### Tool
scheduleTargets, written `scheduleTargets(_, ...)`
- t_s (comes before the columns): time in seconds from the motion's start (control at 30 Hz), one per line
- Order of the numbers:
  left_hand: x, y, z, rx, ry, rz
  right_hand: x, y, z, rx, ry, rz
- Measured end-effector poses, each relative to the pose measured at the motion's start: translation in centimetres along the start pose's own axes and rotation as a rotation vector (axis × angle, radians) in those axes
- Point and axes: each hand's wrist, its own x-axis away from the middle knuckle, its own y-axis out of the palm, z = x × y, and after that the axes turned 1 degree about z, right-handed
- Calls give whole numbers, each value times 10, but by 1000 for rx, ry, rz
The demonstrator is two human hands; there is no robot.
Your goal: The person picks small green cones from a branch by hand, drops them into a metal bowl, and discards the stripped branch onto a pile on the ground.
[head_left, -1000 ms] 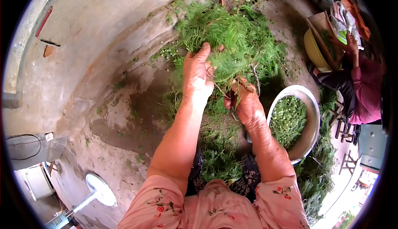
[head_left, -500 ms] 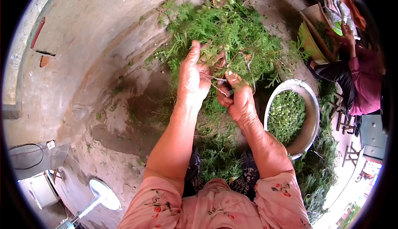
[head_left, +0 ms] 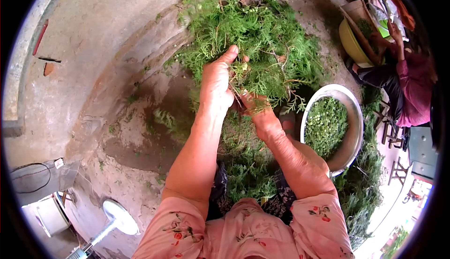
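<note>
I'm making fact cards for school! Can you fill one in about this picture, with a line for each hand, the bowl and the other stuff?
Left hand: holding leafy branches by their stems
Right hand: at the stems, fingers partly hidden by leaves
Bowl: beside the right arm, with small green pieces inside
Clothes: pink shirt with flowers
Other person: at the right, in a purple top
Near that person: yellow tub

Feathery green sprigs [head_left: 253,77] with thin brown stems spread outward, their stem ends gathered between the hands [head_left: 215,83].
</note>
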Motion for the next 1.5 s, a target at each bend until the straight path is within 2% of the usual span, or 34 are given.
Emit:
scheduleTargets(0.03, -2, 0, -2, -2, -5, -1, 1, -1, -5, 286, -135, 39)
scheduleTargets(0.07, -3, -1, -5, -11, 69, -2, 1, -3, -12, 546, -257, 111)
scheduleTargets(0.13, -4, -1, -9, -27, 216, -3, -7, -12, -28, 889, -153, -233)
scheduleTargets(0.17, -2, -1, -8, -113, 240, -2, -6, -10, -23, 802, -311, -50)
scheduleTargets(0.2, 0, 1, -9, -117, 236, -3, -5, -10, -28, 802, -306, -48)
scheduleTargets(0.27, 2, 5, -11, -175, 402, 50, -6, -13, -52, 454, -91, 134)
scheduleTargets(0.3, 3, 5, -11, -214, 398, 55, -8, -12, -55, 135, -144, 296)
scheduleTargets(0.33, 3, 5, -12, -216, 395, 53, -10, -18, -63, 136, -141, 299)
scheduleTargets(0.4, 4, 7, -14, -231, 417, 23, -16, -33, -78, -207, 71, 447)
scheduleTargets(0.47, 7, 8, -16, -252, 426, -30, -29, -43, -60, -224, 6, 584)
scheduleTargets(0.53, 13, 13, -17, -376, 313, -36, -36, -55, -61, -357, 274, 534)
scheduleTargets(0.6, 19, 17, -23, -366, 294, -89, -42, -56, -56, -543, 324, 555)
scheduleTargets(0.67, 25, 24, -26, -428, 234, -104, -43, -61, -56, -571, 342, 521)
scheduleTargets(0.7, 18, 17, -33, -435, 270, -210, -43, -63, -56, -601, 358, 479)
scheduleTargets(0.73, 18, 16, -36, -435, 266, -212, -43, -64, -53, -599, 361, 483)
scheduleTargets(0.8, 17, 15, -39, -428, 165, -286, -41, -65, -45, -595, 347, 513)
scheduleTargets(0.87, 21, 19, -39, -444, 183, -268, -40, -71, -50, -593, 397, 517)
scheduleTargets(0.93, 20, 22, -37, -377, 214, -97, -43, -76, -50, -485, 486, 545)
scheduleTargets(1.0, 17, 19, -32, -381, 210, 10, -44, -80, -45, -522, 519, 559)
scheduleTargets(1.07, 12, 15, -30, -240, 213, 67, -45, -84, -46, -589, 525, 549)
scheduleTargets(1.1, 9, 11, -30, -259, 211, 129, -43, -87, -50, -760, 526, 507)
scheduleTargets(1.13, 7, 9, -32, -259, 209, 128, -43, -88, -52, -760, 527, 508)
scheduleTargets(1.2, 4, 6, -37, -376, 555, 118, -45, -87, -53, -805, 561, 573)
scheduleTargets(1.23, 4, 10, -40, -563, 686, 283, -45, -86, -53, -805, 562, 573)
scheduleTargets(1.27, 6, 11, -37, -563, 686, 283, -46, -85, -52, -813, 561, 552)
scheduleTargets(1.3, 9, 12, -33, -786, 929, 287, -46, -84, -51, -821, 560, 530)
scheduleTargets(1.33, 14, 14, -28, -1011, 1171, 287, -46, -82, -50, -821, 561, 530)
scheduleTargets(1.4, 15, 17, -24, -1091, 1373, 139, -45, -78, -48, -729, 512, 416)
scheduleTargets(1.47, 11, 13, -29, -1002, 915, -58, -43, -72, -44, -655, 522, 386)
scheduleTargets(1.5, 11, 14, -32, -917, 761, -108, -41, -69, -44, -480, 466, 306)
